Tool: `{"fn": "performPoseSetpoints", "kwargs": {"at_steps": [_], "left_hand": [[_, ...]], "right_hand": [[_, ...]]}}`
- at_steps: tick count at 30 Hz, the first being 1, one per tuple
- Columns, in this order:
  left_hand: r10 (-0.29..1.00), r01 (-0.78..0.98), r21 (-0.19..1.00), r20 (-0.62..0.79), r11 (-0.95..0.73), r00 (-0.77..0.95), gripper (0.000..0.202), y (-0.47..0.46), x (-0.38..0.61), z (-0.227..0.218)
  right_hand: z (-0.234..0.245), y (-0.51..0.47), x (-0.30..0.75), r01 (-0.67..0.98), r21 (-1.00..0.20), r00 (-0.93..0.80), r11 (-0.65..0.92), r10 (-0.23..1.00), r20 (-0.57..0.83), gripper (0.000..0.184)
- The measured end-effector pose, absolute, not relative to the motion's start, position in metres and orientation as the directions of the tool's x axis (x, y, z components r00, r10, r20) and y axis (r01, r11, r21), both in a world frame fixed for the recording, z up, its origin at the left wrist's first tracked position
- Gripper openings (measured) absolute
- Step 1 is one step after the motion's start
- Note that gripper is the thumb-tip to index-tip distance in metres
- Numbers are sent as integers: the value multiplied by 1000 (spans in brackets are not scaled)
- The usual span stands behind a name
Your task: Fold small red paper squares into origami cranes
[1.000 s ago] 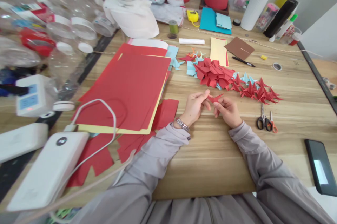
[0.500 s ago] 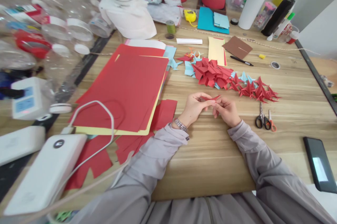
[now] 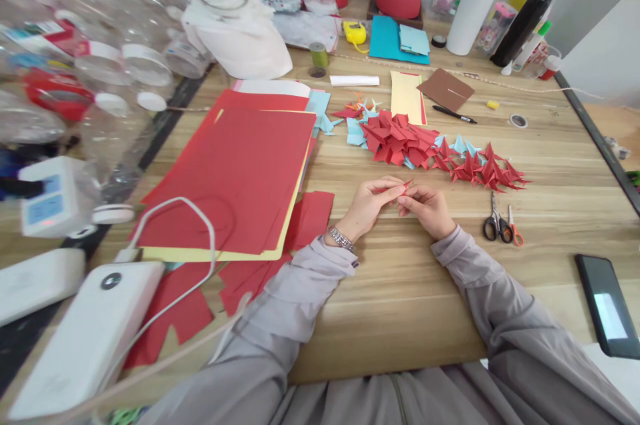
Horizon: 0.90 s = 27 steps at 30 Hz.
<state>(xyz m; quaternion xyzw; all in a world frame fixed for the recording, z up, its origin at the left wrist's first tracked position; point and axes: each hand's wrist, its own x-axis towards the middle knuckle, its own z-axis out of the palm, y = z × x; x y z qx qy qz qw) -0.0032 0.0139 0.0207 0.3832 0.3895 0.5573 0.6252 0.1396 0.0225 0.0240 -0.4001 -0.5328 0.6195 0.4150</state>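
Between my fingertips is a small piece of folded red paper [image 3: 407, 184], mostly hidden, with a pointed tip showing. My left hand [image 3: 369, 204], with a metal watch at the wrist, pinches it from the left. From the right, my right hand [image 3: 428, 209] grips it with thumb and fingers, close against the left. Just beyond my hands lies a heap of folded red paper cranes [image 3: 403, 138], with light blue ones [image 3: 461, 145] among them. Black-handled scissors [image 3: 494, 225] and orange-handled scissors [image 3: 514, 230] rest to the right.
Large red sheets [image 3: 235, 178] are stacked on the left, with cut red strips [image 3: 313, 215] beside them. A white power bank [image 3: 90, 338] with a cable lies at front left, near plastic bottles [image 3: 107, 125]. A phone [image 3: 607, 305] is at the right. A black pen [image 3: 454, 114] lies farther back.
The folded red paper has turned between my fingers, and less of it shows. My hands stay close together in nearly the same place; the view has shifted slightly.
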Motion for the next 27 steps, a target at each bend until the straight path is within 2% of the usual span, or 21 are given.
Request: {"fn": "performPoseSetpoints", "kwargs": {"at_steps": [8, 14, 18, 23, 27], "left_hand": [[981, -373, 918, -71, 135, 180, 21, 15, -6, 21], [987, -402, 909, -57, 113, 151, 19, 15, -5, 24], [990, -395, 914, -40, 90, 132, 17, 14, -3, 23], [980, -232, 972, 0, 47, 199, 24, 12, -5, 22], [954, -105, 994, 54, -24, 294, 25, 13, -8, 25]], "right_hand": [[23, 24, 139, -120, -988, -335, -102, 940, -56, 32], [30, 21, 138, -78, -992, -348, -95, 935, -62, 36], [32, 19, 139, -40, -999, -311, -33, 950, -19, 38], [26, 21, 139, 9, -1000, -228, 19, 974, 17, 48], [25, 21, 140, 76, -995, -296, 65, 954, 40, 52]]}}
